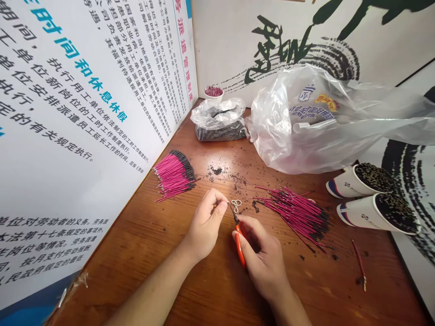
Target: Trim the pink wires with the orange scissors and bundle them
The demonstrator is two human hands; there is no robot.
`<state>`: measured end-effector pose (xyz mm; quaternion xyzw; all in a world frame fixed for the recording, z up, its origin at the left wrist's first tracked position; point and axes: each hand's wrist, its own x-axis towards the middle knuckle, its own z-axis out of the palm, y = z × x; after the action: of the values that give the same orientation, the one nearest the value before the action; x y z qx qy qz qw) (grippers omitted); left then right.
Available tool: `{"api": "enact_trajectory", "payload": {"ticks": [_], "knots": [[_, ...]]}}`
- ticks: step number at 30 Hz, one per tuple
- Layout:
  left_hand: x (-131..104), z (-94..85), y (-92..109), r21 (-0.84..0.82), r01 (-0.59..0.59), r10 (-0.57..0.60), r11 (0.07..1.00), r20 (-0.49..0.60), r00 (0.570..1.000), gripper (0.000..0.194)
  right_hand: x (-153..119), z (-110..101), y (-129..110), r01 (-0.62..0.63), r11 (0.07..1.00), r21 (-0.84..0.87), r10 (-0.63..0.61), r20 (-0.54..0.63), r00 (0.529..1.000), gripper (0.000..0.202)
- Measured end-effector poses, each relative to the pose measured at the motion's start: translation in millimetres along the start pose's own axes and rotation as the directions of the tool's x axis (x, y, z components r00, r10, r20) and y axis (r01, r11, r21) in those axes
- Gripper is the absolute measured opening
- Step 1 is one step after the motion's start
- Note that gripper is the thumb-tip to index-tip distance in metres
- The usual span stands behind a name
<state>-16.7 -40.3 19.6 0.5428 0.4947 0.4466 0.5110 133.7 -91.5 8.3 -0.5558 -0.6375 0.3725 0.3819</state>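
My right hand is closed around small cutting pliers with orange handles, their dark jaws pointing away from me. My left hand pinches thumb and forefinger together just left of the jaws; a tiny dark tip shows there, too small to name. Beyond the jaws lies a looped pale rubber band. Right of my hands is a loose pile of magenta wires with black ends. A neater bundle of similar wires lies to the left.
Two paper cups of small black pieces lean at the right. A clear plastic bag and a smaller bag of black pieces stand at the back, near a cup of magenta wires. Black crumbs dot the wooden table. One wire lies apart.
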Motion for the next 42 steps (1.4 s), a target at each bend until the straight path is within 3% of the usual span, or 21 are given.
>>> {"api": "enact_trajectory", "payload": {"ticks": [42], "knots": [[0.6,-0.4,0.7,-0.010,0.011,-0.011,1.000,0.008,1.000,0.019,-1.3,0.4,2.5,0.001,0.999,0.044,-0.001,0.015,1.000,0.021]]}}
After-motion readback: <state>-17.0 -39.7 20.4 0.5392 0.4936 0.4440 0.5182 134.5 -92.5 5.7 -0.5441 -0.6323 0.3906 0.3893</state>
